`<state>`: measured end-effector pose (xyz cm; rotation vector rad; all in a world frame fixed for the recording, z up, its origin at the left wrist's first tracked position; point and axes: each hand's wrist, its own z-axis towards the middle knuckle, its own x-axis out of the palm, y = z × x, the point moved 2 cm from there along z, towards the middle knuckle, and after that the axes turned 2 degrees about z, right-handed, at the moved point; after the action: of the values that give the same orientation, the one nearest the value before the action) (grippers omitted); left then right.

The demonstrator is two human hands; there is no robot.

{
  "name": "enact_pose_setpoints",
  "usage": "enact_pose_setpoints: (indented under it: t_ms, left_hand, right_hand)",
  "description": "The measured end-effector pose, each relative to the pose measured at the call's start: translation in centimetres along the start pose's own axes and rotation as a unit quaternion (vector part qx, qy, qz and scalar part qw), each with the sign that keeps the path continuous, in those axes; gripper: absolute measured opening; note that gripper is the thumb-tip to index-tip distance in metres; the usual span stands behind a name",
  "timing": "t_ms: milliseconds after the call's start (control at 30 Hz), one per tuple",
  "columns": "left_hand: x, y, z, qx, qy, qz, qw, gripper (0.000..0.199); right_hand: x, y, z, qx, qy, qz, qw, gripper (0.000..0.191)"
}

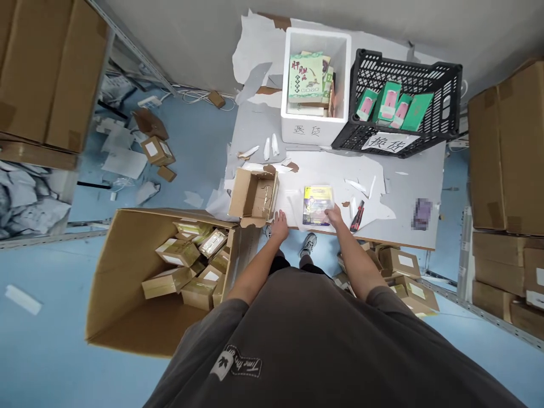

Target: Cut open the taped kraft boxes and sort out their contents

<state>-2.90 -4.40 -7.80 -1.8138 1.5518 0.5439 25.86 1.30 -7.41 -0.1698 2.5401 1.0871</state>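
Yellow-and-purple package [318, 198] is flat on the table [408, 187], near the edge closest to us, so let's use it as the middle of our clock. Our right hand [334, 215] is at 4 o'clock and looks like it's pinching that side, thumb on top; we can't really see the fingers underneath. Our left hand [279, 225] is over at 8 o'clock by the table edge, fingers stretched out and slightly apart, nothing in its grip. It's right beside the opened cardboard box [246, 195] at 9, but can't tell if we're actually touching it.

Just past 3 we've got a red-and-black cutter [358, 216]. White foam box [293, 129] with booklets sits at 12, black crate [450, 102] with green boxes [419, 110] between 1 and 2. Down at 8, well past our left hand, there's a big carton [123, 272] of parcels [176, 252].
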Motion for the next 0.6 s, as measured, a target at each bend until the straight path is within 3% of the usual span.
enact_pose_setpoints:
  t_ms: [100,167,233,300,367,467,533,600]
  left_hand:
    - [-0.5,-0.3,-0.6,-0.01,-0.01,-0.004,1.0,0.089]
    - [-1.1,-1.2,-1.0,-0.01,-0.057,-0.016,0.998,0.085]
    - [-1.7,-2.9,-1.2,0.032,-0.116,-0.015,0.993,0.079]
    - [-2.0,-5.1,-0.7,0.115,-0.141,0.001,0.983,0.075]
    - [-2.0,-6.8,0.3,0.173,-0.114,0.017,0.978,0.078]
    - [-1.6,-7.1,2.1,0.152,-0.039,0.025,0.987,0.089]
    - [-1.4,-6.2,2.9,0.137,-0.01,0.029,0.99,0.09]
    - [-1.4,-5.2,3.1,0.147,-0.007,0.038,0.988,0.088]
  right_hand:
    - [-0.7,0.6,-0.2,-0.051,-0.028,-0.118,0.991,0.074]
    - [-1.2,1.4,-1.0,-0.089,-0.066,-0.209,0.972,0.079]
    - [-0.7,2.2,-2.1,-0.135,-0.088,-0.279,0.947,0.08]
    - [0.7,2.7,-3.0,-0.167,-0.071,-0.326,0.928,0.081]
    - [2.6,2.9,-3.3,-0.159,-0.042,-0.352,0.921,0.083]
    - [4.1,3.1,-2.9,-0.128,-0.034,-0.36,0.923,0.072]
    - [3.3,3.1,-2.1,-0.135,-0.032,-0.349,0.927,0.048]
    - [0.8,2.8,-1.2,-0.139,-0.03,-0.32,0.937,0.036]
